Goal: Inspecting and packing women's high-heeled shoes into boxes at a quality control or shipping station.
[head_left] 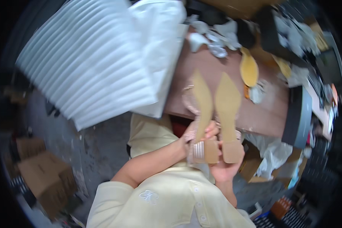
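One head-worn fisheye view looks steeply down from close above — hands [212,152] and a pair of shoes [214,114] sit mid-frame, a brown table [262,114] beyond, edges bending toward the dark rim.

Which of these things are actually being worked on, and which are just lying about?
In hand:
- pair of shoes, soles up
- left hand and right hand holding them by the heels

Lying about:
- loose insole on the table
- stack of white foam sheets
- crumpled paper
- cardboard boxes on the floor
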A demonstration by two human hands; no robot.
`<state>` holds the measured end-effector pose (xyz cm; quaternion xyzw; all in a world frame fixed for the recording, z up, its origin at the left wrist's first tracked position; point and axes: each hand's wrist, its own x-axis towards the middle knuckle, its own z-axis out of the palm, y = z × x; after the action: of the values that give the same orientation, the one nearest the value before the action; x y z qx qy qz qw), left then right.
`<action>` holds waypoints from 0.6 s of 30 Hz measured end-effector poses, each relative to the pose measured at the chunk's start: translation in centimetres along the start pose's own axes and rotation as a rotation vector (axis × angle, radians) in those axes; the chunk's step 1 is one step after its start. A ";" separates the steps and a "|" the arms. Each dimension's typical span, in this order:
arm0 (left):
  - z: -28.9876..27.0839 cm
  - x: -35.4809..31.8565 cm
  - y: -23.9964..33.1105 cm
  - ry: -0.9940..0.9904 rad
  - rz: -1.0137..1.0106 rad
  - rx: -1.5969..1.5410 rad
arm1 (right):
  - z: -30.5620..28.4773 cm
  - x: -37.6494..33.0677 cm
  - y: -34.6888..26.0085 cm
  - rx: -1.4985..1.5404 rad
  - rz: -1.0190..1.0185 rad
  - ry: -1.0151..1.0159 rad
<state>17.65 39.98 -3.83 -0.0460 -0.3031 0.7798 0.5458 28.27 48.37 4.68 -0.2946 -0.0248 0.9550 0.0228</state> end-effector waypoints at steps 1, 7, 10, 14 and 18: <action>0.0 -0.1 -0.1 0.044 0.014 -0.017 | 0.0 -0.1 -0.2 -0.019 -0.011 -0.003; 2.6 -1.0 -1.2 0.625 0.170 0.476 | -0.4 0.4 -2.6 -0.345 -0.160 -0.009; 3.1 -2.0 -1.6 0.738 0.203 0.497 | 0.9 0.8 -3.7 -0.577 -0.348 0.101; 3.8 -3.7 -2.2 0.779 0.225 0.465 | 1.8 1.8 -4.0 -0.684 -0.483 0.130; 4.4 -4.7 -2.7 0.748 0.238 0.477 | 2.7 1.1 -2.4 -0.746 -0.422 0.041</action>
<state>19.96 34.61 -0.05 -0.2319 0.1101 0.8148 0.5199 25.86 50.76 6.46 -0.2902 -0.4278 0.8489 0.1100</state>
